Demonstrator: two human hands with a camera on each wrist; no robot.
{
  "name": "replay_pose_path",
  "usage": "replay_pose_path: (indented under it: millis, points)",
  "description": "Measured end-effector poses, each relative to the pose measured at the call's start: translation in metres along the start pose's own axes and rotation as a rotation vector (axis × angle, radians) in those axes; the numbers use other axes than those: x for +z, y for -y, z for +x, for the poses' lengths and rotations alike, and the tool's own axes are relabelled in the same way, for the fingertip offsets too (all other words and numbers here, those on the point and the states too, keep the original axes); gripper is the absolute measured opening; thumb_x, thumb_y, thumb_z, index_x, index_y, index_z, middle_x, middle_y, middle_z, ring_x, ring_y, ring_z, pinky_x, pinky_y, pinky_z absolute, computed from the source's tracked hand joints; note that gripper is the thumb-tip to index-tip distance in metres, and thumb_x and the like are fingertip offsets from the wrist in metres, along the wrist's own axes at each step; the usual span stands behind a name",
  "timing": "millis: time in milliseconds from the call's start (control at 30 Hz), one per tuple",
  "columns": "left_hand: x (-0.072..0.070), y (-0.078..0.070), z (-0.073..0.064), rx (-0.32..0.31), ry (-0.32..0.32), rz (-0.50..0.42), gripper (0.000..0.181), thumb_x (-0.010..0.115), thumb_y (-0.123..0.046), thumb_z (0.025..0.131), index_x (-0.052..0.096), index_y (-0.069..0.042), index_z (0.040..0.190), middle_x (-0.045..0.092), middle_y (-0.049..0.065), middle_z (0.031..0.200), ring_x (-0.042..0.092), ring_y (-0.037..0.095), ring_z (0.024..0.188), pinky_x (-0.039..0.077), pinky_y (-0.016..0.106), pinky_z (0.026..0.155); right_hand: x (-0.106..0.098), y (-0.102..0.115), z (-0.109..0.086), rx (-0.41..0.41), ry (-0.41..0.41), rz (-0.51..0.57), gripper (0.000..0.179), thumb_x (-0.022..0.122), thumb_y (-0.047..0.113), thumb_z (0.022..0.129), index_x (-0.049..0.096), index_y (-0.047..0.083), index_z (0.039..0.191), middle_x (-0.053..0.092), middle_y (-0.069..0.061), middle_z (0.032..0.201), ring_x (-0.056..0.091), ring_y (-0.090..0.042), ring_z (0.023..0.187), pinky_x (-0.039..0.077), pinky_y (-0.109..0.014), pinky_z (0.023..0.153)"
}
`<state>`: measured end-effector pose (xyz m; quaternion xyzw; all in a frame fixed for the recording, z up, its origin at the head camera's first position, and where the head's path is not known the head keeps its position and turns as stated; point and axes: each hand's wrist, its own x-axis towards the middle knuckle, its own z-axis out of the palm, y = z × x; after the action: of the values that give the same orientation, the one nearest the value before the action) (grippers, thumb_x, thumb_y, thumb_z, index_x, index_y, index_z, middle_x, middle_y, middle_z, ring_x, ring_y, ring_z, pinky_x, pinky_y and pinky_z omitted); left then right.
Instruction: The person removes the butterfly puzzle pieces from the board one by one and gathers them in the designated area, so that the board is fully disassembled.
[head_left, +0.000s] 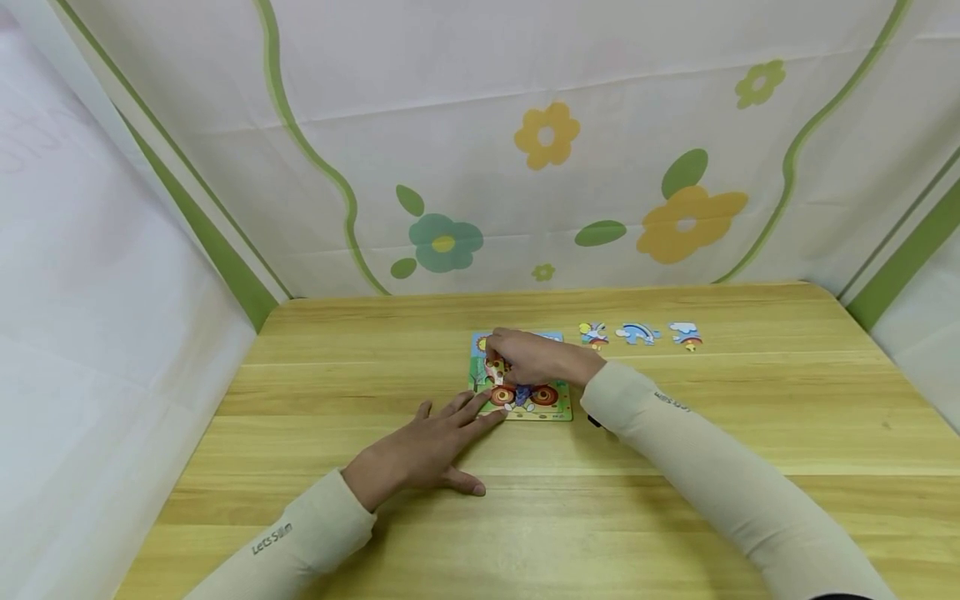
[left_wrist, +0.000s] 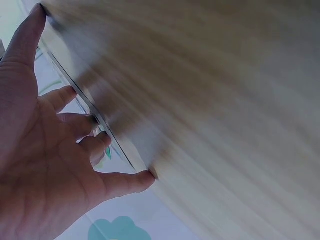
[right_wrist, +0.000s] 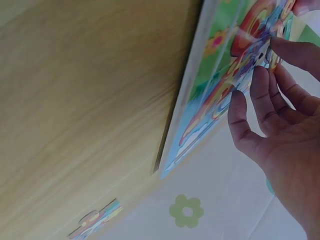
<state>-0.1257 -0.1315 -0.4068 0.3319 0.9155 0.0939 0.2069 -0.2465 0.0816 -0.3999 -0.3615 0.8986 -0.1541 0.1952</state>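
Observation:
A flat jigsaw puzzle board (head_left: 566, 410) with a butterfly picture lies on the wooden table. My right hand (head_left: 531, 355) reaches over its upper part and pinches a small red-and-yellow puzzle piece (head_left: 495, 370), held tilted against the board. Seen from the right wrist, the thumb and fingers meet around the piece (right_wrist: 275, 59), close to the butterfly's body; the fingers cover much of it. Spread out at the board's lower left is my left hand (head_left: 431, 443), fingertips on the edge and thumb on the table. In the left wrist view the board's thin edge (left_wrist: 116, 142) runs along the fingertips.
Three loose pieces lie in a row right of the board: one with a yellow shape (head_left: 593, 333), a rainbow piece (head_left: 638, 333) and a cloud piece (head_left: 686, 334). A flowered white cloth (head_left: 495, 167) hangs behind the wooden table (head_left: 337, 350).

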Motion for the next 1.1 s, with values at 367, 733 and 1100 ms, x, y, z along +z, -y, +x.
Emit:
replay_pose_path:
  millis: [367, 733, 1100]
  points:
    - [-0.002, -0.002, -0.001, -0.004, 0.006, -0.001, 0.097, 0.071, -0.061, 0.091, 0.022, -0.03, 0.169, 0.01, 0.004, 0.178, 0.012, 0.033, 0.164, 0.025, 0.076, 0.119, 0.001, -0.001, -0.001, -0.005, -0.03, -0.033, 0.027, 0.072, 0.004, 0.095, 0.065, 0.007, 0.121, 0.061, -0.008, 0.12, 0.059, -0.018, 0.095, 0.054, -0.034, 0.083]
    - [-0.003, -0.002, -0.001, -0.004, 0.012, -0.002, 0.096, 0.07, -0.061, 0.092, 0.022, -0.029, 0.169, 0.009, 0.005, 0.178, 0.012, 0.033, 0.164, 0.025, 0.076, 0.118, -0.003, -0.002, -0.004, 0.01, -0.044, 0.003, 0.033, 0.072, 0.003, 0.093, 0.064, 0.006, 0.125, 0.062, -0.007, 0.123, 0.061, -0.018, 0.097, 0.055, -0.034, 0.084]
    - [-0.003, -0.003, -0.001, -0.017, 0.017, -0.013, 0.097, 0.071, -0.061, 0.091, 0.022, -0.029, 0.169, 0.01, 0.004, 0.178, 0.012, 0.032, 0.165, 0.025, 0.076, 0.119, -0.007, -0.016, -0.019, -0.024, -0.095, 0.082, 0.029, 0.066, -0.001, 0.093, 0.065, 0.002, 0.122, 0.063, -0.009, 0.117, 0.06, -0.017, 0.093, 0.054, -0.029, 0.079]
